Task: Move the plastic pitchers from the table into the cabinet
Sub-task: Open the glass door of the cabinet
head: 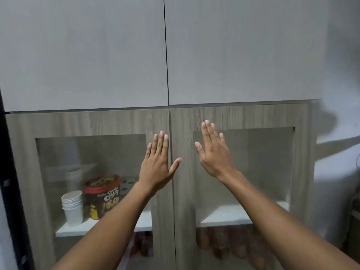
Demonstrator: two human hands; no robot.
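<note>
Against cabinet (181, 191) centre seam: 2 hands flat (fingers spread), left hand (157, 162), right hand (214, 152).

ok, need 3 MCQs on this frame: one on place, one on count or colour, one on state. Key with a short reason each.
1. Where is the stack of paper cups?
A. on the shelf behind the left glass door
B. on the shelf behind the right glass door
C. in the right hand

2. What colour is the rim of the snack tub?
A. blue
B. red
C. green

3. How are the lower cabinet doors?
A. both swung open
B. one open, one shut
C. both shut

Key:
1 A, the cups stand beside the tub behind the left pane.
2 B, a red band rings the lid edge.
3 C, the doors meet at the middle seam, with the left hand and right hand flat and open in front of them, holding nothing.
</note>
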